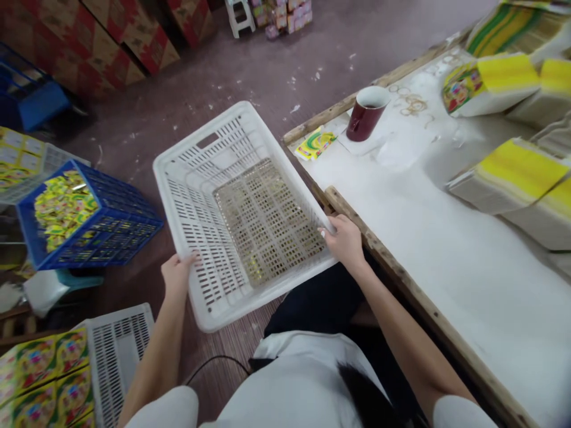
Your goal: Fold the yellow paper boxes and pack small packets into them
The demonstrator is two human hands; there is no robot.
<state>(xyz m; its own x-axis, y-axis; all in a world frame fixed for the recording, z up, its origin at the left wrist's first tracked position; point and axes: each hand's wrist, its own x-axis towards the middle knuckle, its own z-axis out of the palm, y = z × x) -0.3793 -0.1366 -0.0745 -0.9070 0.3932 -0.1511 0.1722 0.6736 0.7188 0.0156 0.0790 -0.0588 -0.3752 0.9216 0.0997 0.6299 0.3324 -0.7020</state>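
Note:
Between my hands is a white plastic basket (203, 238) with slotted walls, tilted so that I look into it. Only the grid of its bottom shows inside, with bits of yellow visible at the lower part. My left hand (177, 274) grips the left rim, its fingers curled over the edge. On the opposite rim, close to the wooden table edge, my right hand (344, 241) is closed with the thumb on the inner side.
The white-topped table (414, 214) at right bears a maroon mug (366, 116), a yellow packet (316, 144) and stacks of yellow-topped packets (517, 172). At left stand a blue crate (120, 220) of small packets and a white crate (118, 351) beside yellow boxes (53, 380). Cartons (89, 41) line the back.

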